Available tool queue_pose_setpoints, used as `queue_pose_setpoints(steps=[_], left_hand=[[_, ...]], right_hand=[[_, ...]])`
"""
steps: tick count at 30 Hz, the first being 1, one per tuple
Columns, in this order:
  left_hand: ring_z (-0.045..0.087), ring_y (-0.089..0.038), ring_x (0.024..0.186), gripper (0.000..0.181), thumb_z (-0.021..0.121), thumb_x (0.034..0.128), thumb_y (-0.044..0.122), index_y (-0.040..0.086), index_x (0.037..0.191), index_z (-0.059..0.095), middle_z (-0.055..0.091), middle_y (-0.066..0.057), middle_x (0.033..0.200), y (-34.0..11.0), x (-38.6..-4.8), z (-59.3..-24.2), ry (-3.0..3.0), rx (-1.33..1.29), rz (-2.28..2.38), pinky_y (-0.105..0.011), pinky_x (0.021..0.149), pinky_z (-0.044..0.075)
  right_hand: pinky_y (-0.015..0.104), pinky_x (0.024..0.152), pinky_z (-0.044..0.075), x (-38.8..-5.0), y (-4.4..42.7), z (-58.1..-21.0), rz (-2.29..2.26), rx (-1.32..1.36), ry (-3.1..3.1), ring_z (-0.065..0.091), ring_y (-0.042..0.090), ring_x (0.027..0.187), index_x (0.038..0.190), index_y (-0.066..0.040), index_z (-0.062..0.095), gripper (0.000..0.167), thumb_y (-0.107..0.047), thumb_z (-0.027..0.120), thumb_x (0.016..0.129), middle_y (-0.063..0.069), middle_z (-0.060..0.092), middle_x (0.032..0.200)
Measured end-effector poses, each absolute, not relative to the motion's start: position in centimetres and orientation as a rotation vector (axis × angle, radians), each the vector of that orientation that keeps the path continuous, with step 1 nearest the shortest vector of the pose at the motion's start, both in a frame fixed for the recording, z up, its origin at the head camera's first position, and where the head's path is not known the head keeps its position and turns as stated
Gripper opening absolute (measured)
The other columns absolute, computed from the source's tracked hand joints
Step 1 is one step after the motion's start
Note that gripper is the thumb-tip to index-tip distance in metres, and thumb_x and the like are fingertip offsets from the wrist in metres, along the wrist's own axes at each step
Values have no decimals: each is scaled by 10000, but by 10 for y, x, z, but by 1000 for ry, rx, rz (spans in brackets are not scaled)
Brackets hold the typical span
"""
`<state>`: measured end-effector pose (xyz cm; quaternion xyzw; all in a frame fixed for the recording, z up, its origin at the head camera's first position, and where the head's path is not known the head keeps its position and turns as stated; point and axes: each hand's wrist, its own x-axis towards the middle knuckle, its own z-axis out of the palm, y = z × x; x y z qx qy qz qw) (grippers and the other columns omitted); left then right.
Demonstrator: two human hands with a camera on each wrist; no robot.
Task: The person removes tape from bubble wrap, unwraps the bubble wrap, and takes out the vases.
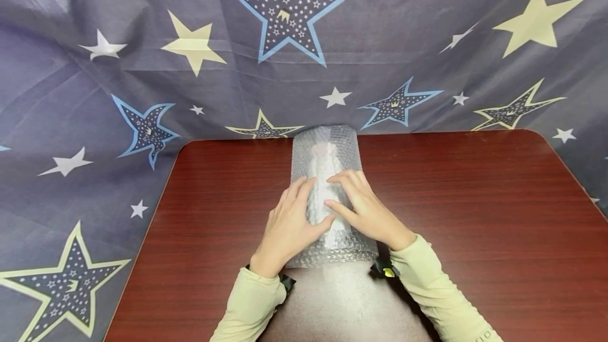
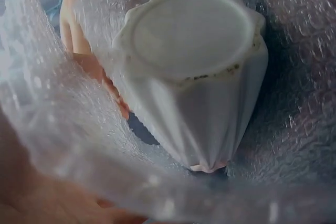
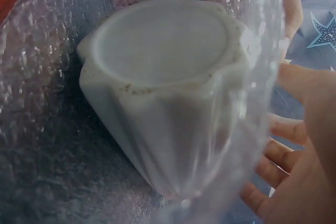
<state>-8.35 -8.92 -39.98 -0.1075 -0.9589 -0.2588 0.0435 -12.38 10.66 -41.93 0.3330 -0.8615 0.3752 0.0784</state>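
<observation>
A white fluted ceramic vase (image 1: pixel 325 160) lies inside a sleeve of clear bubble wrap (image 1: pixel 302 146), its flat base toward the near end. Both wrist views look into the wrap's near opening, where the round base of the vase (image 2: pixel 191 35) fills the middle; its body narrows away from it. My left hand (image 1: pixel 288 221) rests on the left of the wrap, thumb and fingers spread over it. From the right, my right hand (image 1: pixel 369 209) touches the top with loosely bent fingers. In the right wrist view, the right hand (image 3: pixel 294 150) shows beside the film. The vase's far end is partly veiled by the plastic.
The wrap lies on a dark red wood-grain table (image 1: pixel 475 215), reaching its far edge. Behind stands a grey-purple curtain (image 1: pixel 413 25) printed with stars. Dark bands (image 1: pixel 382 268) circle both wrists at the sleeve cuffs.
</observation>
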Motion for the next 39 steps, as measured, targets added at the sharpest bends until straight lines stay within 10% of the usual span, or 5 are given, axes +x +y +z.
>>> queue_pose_setpoints(steps=[39], left_hand=[[387,-342,1420,816,651,882,591,172,1531,391,372,-122,1570,-107,-87,-397,-2929,-334,-938,-612,1023,442]], right_hand=[[474,1184,286,-124,110,-421,811,1206,-2549,380,258,1410,1203,-147,690,303,-347,580,1003,93,530,1441]])
